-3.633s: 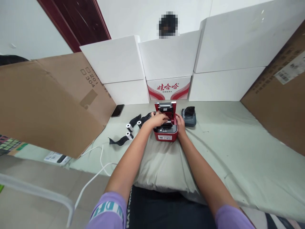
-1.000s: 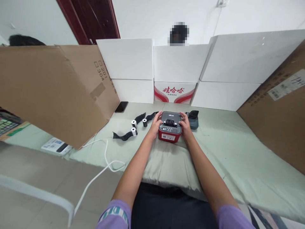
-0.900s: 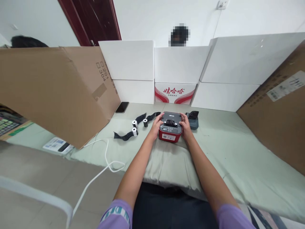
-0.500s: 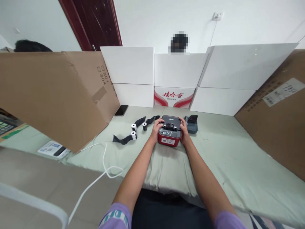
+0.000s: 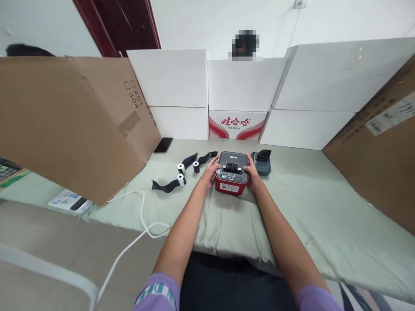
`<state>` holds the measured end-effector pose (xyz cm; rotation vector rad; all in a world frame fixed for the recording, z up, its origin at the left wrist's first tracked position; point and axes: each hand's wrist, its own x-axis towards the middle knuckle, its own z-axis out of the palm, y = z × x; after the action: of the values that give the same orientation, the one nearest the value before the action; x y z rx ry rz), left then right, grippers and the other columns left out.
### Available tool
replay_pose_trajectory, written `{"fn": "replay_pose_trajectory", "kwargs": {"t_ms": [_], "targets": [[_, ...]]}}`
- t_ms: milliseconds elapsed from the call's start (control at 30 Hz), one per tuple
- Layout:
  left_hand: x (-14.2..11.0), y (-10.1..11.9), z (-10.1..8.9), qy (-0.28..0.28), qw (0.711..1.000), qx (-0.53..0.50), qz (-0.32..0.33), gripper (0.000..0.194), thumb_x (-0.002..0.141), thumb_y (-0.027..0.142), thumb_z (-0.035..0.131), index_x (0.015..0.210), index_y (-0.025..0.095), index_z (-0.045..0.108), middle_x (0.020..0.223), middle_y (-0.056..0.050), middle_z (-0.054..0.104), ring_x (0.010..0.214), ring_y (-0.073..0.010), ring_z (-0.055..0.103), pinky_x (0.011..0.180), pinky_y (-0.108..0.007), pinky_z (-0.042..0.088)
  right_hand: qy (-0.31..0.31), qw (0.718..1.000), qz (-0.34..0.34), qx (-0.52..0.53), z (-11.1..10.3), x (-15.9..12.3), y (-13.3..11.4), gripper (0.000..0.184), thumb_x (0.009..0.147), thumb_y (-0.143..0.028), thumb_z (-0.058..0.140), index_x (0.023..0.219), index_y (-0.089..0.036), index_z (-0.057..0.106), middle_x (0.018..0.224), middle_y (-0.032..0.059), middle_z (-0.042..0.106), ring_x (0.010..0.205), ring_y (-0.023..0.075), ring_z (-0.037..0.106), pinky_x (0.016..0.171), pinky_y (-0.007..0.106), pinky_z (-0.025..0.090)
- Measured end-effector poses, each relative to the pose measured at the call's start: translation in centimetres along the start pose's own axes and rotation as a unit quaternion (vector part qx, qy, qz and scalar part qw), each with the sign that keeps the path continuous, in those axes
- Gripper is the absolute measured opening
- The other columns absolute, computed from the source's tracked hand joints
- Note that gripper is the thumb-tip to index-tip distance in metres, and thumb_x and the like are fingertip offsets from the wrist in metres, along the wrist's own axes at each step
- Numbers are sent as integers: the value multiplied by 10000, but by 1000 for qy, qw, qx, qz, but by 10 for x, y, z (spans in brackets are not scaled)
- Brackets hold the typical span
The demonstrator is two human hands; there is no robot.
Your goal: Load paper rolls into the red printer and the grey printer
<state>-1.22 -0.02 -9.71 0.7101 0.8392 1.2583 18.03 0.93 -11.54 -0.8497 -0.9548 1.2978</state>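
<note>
A small red-bodied label printer (image 5: 233, 157) with a dark grey lid sits on the cloth in front of me. A piece of crinkled black strip (image 5: 231, 167) shows at the slot in its top. My left hand (image 5: 210, 172) grips its left side, thumb at the lid's edge. On the opposite side my right hand (image 5: 253, 172) grips it the same way. Right behind my right hand stands a dark blue-grey device (image 5: 264, 167) with a black strip (image 5: 264, 155) sticking up from it. Left of the printer lie three small rolls, one of them a white-ended roll (image 5: 181, 179), with black tails.
A phone (image 5: 163, 145) lies by the brown cardboard panel (image 5: 106, 129) at left. White boxes (image 5: 175, 80) form a wall at the back, with a person's head above. Another cardboard panel (image 5: 382, 160) stands at right. A white cable (image 5: 142, 211) hangs over the table's front edge.
The camera view has shifted slightly, so the boxes sit higher in the picture. Both hands stay on the printer, their fingers now lower along its sides with thumbs on the lid's edges.
</note>
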Motion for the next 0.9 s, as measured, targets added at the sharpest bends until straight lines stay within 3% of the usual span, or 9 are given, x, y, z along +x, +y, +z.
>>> {"fn": "replay_pose_trajectory", "kwargs": {"t_ms": [133, 367, 667, 900], "targets": [[1, 4, -2, -28, 999, 16, 0, 716, 613, 159, 678, 1325, 193, 605, 1077, -60, 739, 575, -73, 563, 497, -193, 400, -9, 1000, 1, -24, -1, -2, -4, 806, 597, -260, 660, 1393, -297, 542, 1352, 24, 639, 1058, 245, 657, 810, 333, 576], [-5, -3, 1, -29, 999, -3, 39, 693, 633, 223, 699, 1318, 170, 606, 1169, -82, 723, 675, -110, 618, 585, -224, 444, -31, 999, -41, -3, 0, -3, 2, 700, 635, -285, 652, 1331, -288, 575, 1364, 22, 640, 1228, 268, 608, 1013, 385, 525], [-5, -7, 0, -34, 998, -21, 48, 664, 640, 249, 703, 1293, 180, 606, 1230, -69, 702, 920, -185, 675, 711, -248, 472, -57, 997, -35, 32, -1, -5, 6, 680, 695, -326, 672, 1363, -326, 542, 1433, -3, 593, 1314, 276, 558, 1081, 430, 490], [-3, -6, 0, -36, 999, -24, 27, 703, 662, 282, 707, 1342, 179, 560, 1140, -75, 726, 995, -230, 685, 754, -282, 503, -74, 995, -45, 46, 0, -7, 6, 607, 757, -412, 679, 1346, -327, 558, 1445, -18, 587, 1379, 264, 507, 1164, 436, 409]]}}
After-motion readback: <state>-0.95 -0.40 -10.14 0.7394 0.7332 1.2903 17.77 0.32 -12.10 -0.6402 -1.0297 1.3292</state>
